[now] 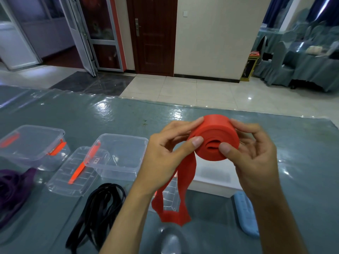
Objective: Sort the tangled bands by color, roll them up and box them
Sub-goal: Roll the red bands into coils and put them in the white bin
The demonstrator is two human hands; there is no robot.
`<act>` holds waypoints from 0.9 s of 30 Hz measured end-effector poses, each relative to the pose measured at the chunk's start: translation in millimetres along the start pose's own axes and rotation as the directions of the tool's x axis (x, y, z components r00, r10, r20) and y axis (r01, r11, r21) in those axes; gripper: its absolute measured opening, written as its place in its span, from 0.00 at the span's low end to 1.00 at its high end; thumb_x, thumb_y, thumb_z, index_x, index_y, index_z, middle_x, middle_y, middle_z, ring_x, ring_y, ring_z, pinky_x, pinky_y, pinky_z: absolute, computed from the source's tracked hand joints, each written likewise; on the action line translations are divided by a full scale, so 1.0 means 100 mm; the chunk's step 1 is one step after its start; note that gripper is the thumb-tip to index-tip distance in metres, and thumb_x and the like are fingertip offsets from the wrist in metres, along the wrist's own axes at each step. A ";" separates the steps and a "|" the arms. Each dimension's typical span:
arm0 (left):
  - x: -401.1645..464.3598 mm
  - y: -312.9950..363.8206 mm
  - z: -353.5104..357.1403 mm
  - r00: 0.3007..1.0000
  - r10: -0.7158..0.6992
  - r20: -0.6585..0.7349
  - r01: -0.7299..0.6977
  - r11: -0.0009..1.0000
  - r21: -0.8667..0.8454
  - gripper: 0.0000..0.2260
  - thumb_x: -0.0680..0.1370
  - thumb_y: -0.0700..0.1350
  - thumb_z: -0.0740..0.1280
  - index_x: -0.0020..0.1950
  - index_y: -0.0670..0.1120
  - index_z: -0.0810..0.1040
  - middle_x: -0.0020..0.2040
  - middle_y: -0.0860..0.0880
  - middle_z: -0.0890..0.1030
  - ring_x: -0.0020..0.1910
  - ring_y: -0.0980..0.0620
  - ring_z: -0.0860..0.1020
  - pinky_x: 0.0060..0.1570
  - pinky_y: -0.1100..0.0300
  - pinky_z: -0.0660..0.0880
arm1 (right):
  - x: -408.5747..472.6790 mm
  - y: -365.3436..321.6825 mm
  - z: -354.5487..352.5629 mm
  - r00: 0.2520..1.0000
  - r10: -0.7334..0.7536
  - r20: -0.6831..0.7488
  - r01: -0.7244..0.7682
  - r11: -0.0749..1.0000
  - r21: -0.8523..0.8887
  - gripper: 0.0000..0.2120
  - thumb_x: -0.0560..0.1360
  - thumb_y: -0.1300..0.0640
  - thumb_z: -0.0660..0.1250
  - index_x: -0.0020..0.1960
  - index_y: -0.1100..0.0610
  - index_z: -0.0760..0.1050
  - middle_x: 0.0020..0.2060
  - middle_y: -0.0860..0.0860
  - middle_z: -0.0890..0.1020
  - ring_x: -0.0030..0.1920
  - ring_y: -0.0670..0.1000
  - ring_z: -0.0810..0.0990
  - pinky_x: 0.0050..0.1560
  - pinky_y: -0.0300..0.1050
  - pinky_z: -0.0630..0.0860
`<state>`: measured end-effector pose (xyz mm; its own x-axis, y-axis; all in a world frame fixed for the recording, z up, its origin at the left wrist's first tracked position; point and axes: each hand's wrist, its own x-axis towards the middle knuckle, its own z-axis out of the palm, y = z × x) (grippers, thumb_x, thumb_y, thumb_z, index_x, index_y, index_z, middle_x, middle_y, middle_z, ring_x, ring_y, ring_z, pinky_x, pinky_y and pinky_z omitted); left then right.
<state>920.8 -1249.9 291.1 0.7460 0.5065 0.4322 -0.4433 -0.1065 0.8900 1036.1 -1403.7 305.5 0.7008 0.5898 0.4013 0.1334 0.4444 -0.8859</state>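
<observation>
Two hands hold a wide red rubber band (213,137), mostly wound into a thick roll, above the middle of the tabletop (128,116). Left hand (165,151) grips the roll's left side, thumb on its near face and fingers curled behind. Right hand (251,149) pinches the right side the same way. An unrolled loop of the band hangs below, its end touching the tabletop near the front edge. Toward the left edge stand a clear plastic box with a closed lid (33,143), an open clear plastic box (117,158) and a loose clear lid with an orange clip (73,173). Near the front-left corner lie a tangled purple band (12,187) and a tangled black band (99,208). A pale blue remote control (246,214) lies on the front right.
</observation>
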 end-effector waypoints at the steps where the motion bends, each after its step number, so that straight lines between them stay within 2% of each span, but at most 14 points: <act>1: -0.01 0.01 0.01 1.000 0.017 -0.018 -0.017 1.000 0.008 0.16 0.77 0.40 0.74 0.64 0.42 0.83 0.59 0.43 0.84 0.60 0.43 0.83 0.62 0.54 0.78 | 0.01 0.00 -0.01 0.999 0.034 0.008 -0.034 0.999 0.019 0.23 0.62 0.44 0.85 0.53 0.47 0.81 0.52 0.56 0.86 0.51 0.56 0.87 0.52 0.48 0.83; 4: -0.01 -0.01 0.07 0.995 0.024 -0.101 -0.022 1.000 0.022 0.12 0.73 0.41 0.76 0.56 0.43 0.85 0.52 0.45 0.87 0.54 0.48 0.86 0.56 0.59 0.80 | 0.02 -0.03 -0.03 0.995 0.098 0.001 -0.098 0.994 -0.040 0.26 0.61 0.44 0.86 0.51 0.50 0.77 0.46 0.59 0.87 0.44 0.58 0.88 0.44 0.47 0.84; 6: 0.00 -0.06 0.07 0.993 0.024 -0.119 -0.021 0.999 0.026 0.10 0.73 0.41 0.77 0.53 0.45 0.85 0.52 0.46 0.87 0.53 0.51 0.86 0.55 0.62 0.79 | 0.02 -0.04 -0.04 0.997 0.077 -0.003 -0.077 0.993 -0.087 0.24 0.65 0.49 0.83 0.57 0.47 0.78 0.49 0.60 0.87 0.46 0.59 0.88 0.45 0.48 0.85; 8: 0.01 -0.11 0.05 0.997 0.064 -0.040 -0.061 0.996 0.059 0.12 0.75 0.41 0.78 0.57 0.49 0.85 0.57 0.47 0.85 0.59 0.50 0.84 0.59 0.60 0.78 | 0.00 -0.01 -0.03 0.999 0.037 -0.005 -0.037 0.996 -0.079 0.26 0.68 0.47 0.82 0.64 0.43 0.79 0.54 0.59 0.87 0.52 0.59 0.87 0.50 0.48 0.85; 9: 0.01 -0.14 0.03 0.997 0.076 0.019 -0.078 0.993 0.090 0.15 0.75 0.41 0.77 0.61 0.50 0.84 0.60 0.48 0.84 0.62 0.48 0.82 0.62 0.57 0.77 | -0.01 0.02 -0.03 0.999 0.017 -0.033 -0.019 0.998 -0.060 0.26 0.67 0.44 0.82 0.64 0.43 0.80 0.56 0.57 0.86 0.55 0.58 0.87 0.54 0.49 0.84; 11: 0.02 -0.18 -0.01 0.994 0.065 0.083 -0.077 0.986 0.149 0.20 0.76 0.41 0.76 0.68 0.49 0.81 0.62 0.48 0.81 0.64 0.45 0.80 0.66 0.52 0.76 | -0.02 0.08 -0.03 0.996 0.000 -0.089 0.000 1.000 -0.004 0.25 0.66 0.41 0.82 0.60 0.44 0.83 0.57 0.55 0.86 0.57 0.56 0.85 0.57 0.49 0.83; 12: 0.03 -0.20 -0.02 0.995 0.059 0.082 -0.071 0.985 0.154 0.20 0.77 0.40 0.75 0.69 0.49 0.81 0.62 0.47 0.81 0.64 0.44 0.80 0.66 0.50 0.76 | -0.01 0.09 -0.04 0.996 0.019 -0.085 -0.018 1.000 0.012 0.23 0.65 0.41 0.83 0.57 0.45 0.83 0.55 0.56 0.86 0.55 0.55 0.86 0.56 0.48 0.83; 15: 0.02 -0.22 -0.03 0.995 0.085 0.054 -0.093 0.981 0.170 0.15 0.77 0.40 0.75 0.64 0.48 0.84 0.59 0.46 0.82 0.61 0.44 0.81 0.65 0.50 0.77 | 0.02 0.09 -0.08 0.990 0.139 -0.013 -0.140 0.988 -0.060 0.26 0.58 0.39 0.86 0.47 0.47 0.77 0.45 0.59 0.86 0.44 0.57 0.86 0.44 0.49 0.83; 17: 0.00 -0.20 0.01 0.998 0.069 -0.012 -0.067 0.991 0.116 0.13 0.76 0.41 0.76 0.60 0.47 0.86 0.57 0.46 0.85 0.59 0.46 0.83 0.62 0.55 0.78 | 0.03 0.07 -0.10 0.985 0.174 0.011 -0.172 0.979 -0.105 0.28 0.56 0.40 0.87 0.47 0.48 0.75 0.44 0.61 0.86 0.42 0.59 0.86 0.41 0.50 0.84; 19: -0.01 -0.20 0.04 0.997 0.034 -0.071 -0.031 0.998 0.050 0.12 0.74 0.41 0.76 0.57 0.45 0.86 0.57 0.47 0.86 0.59 0.49 0.84 0.60 0.60 0.78 | 0.03 0.05 -0.08 0.992 0.123 0.009 -0.121 0.985 -0.126 0.25 0.61 0.46 0.85 0.53 0.44 0.79 0.48 0.59 0.87 0.45 0.59 0.87 0.44 0.49 0.84; 21: 0.00 -0.23 0.01 0.999 0.030 -0.019 -0.029 0.998 0.056 0.14 0.75 0.40 0.76 0.61 0.45 0.85 0.62 0.46 0.84 0.63 0.49 0.82 0.63 0.59 0.77 | 0.03 0.05 -0.04 0.999 0.040 -0.034 -0.044 0.992 -0.117 0.25 0.63 0.52 0.81 0.58 0.39 0.83 0.52 0.54 0.88 0.50 0.55 0.88 0.49 0.45 0.84; 24: 0.03 -0.23 -0.02 0.996 -0.013 0.085 0.006 0.997 0.078 0.21 0.76 0.40 0.76 0.68 0.53 0.82 0.63 0.48 0.81 0.65 0.50 0.80 0.66 0.56 0.76 | 0.03 0.09 0.00 0.997 0.001 -0.072 -0.001 1.000 -0.005 0.27 0.61 0.47 0.84 0.60 0.41 0.84 0.56 0.51 0.87 0.56 0.50 0.86 0.55 0.41 0.82; 27: 0.02 -0.20 -0.03 0.999 -0.024 0.029 0.023 0.999 0.040 0.19 0.75 0.39 0.76 0.65 0.52 0.84 0.57 0.47 0.84 0.57 0.52 0.82 0.59 0.60 0.77 | 0.01 0.11 -0.01 0.992 0.127 -0.008 -0.126 0.988 0.093 0.29 0.60 0.42 0.85 0.59 0.45 0.84 0.56 0.57 0.86 0.55 0.55 0.86 0.54 0.45 0.83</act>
<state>929.9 -1244.1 273.4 0.7704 0.4843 0.4146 -0.4056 -0.1293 0.9049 1038.8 -1399.0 296.3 0.7174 0.6363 0.2837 -0.0220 0.4277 -0.9036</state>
